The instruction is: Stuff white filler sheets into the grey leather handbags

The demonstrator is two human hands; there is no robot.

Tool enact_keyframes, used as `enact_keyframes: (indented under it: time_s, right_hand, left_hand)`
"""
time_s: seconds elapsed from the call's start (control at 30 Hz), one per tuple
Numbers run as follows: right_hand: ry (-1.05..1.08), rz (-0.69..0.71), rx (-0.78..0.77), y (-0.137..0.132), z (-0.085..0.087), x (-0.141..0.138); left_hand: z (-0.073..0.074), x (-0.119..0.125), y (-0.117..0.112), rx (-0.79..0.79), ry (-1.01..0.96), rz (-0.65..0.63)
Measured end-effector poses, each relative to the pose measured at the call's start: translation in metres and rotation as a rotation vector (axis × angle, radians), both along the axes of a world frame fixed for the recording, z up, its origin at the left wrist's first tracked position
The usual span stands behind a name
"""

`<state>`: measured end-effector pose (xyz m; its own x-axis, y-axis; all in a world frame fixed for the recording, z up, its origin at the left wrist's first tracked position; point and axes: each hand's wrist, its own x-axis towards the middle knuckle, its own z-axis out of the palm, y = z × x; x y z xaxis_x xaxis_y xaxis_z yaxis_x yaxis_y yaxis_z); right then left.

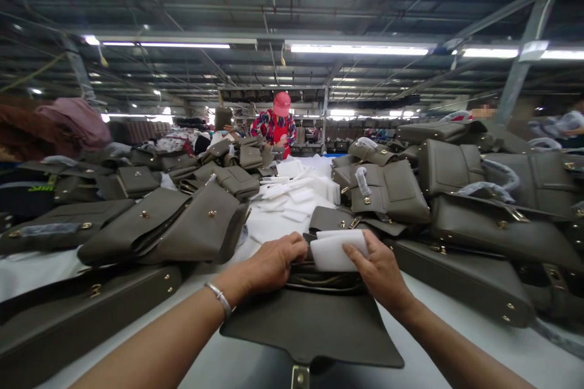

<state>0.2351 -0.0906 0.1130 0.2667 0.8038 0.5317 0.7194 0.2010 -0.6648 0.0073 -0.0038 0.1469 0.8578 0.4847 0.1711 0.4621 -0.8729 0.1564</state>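
Note:
A grey-brown handbag (314,322) lies open on the table right in front of me, its flap folded toward me. My left hand (274,264), with a silver bracelet on the wrist, grips the bag's open top edge with curled fingers. My right hand (378,273) pinches a white foam pad (337,250) at the bag's mouth, partly pushed inside. The inside of the bag is dark and mostly hidden.
Piles of the same grey-brown handbags (182,225) crowd the table to the left and more handbags (456,194) to the right. Loose white foam pads (296,194) lie scattered in the middle behind my bag. A person in a red cap and apron (279,124) stands at the far end.

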Motion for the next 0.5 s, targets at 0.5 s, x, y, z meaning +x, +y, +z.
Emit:
enact_keyframes:
  time_s: [0.5]
  right_hand:
    - [-0.009, 0.449, 0.173, -0.011, -0.010, -0.012]
  left_hand:
    - [-0.005, 0.013, 0.007, 0.049, 0.216, 0.227]
